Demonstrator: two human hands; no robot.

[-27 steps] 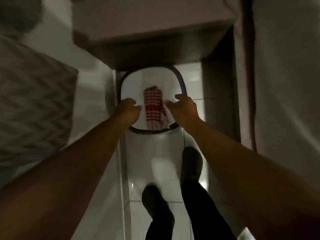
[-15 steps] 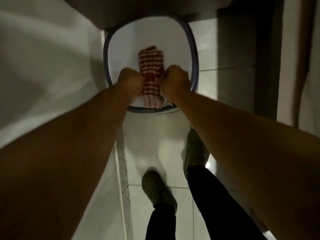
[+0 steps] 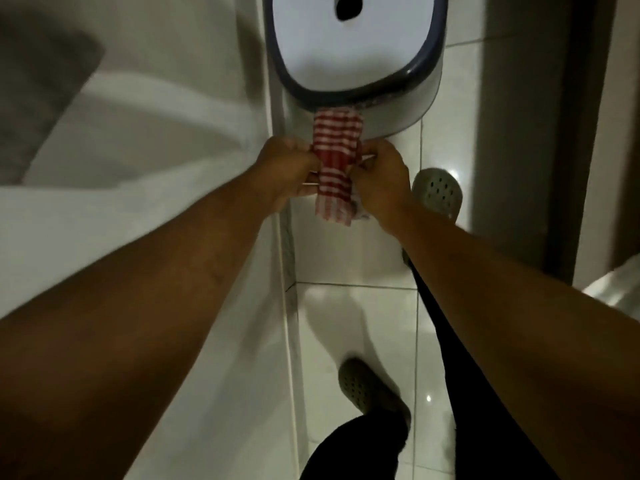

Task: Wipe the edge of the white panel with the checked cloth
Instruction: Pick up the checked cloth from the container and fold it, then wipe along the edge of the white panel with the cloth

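Note:
A red-and-white checked cloth point(image 3: 335, 157) hangs between my two hands, just below the near rim of a white basin. My left hand point(image 3: 287, 169) grips its left side and my right hand point(image 3: 382, 178) grips its right side. The cloth's top edge touches the basin's dark blue rim point(image 3: 346, 95). To the left runs a white panel point(image 3: 194, 202) whose vertical edge point(image 3: 277, 237) lies directly under my left hand.
The white basin point(image 3: 346, 46) with a dark hole near its top stands on the glossy white tiled floor point(image 3: 356, 306). My two feet in grey perforated clogs point(image 3: 438, 194) point(image 3: 367, 389) stand below it. A dark door frame point(image 3: 568, 133) rises on the right.
Both hands closed on the cloth inside the basin and pulled it out over the near rim toward me. The view tilted down, so the basin now sits at the top.

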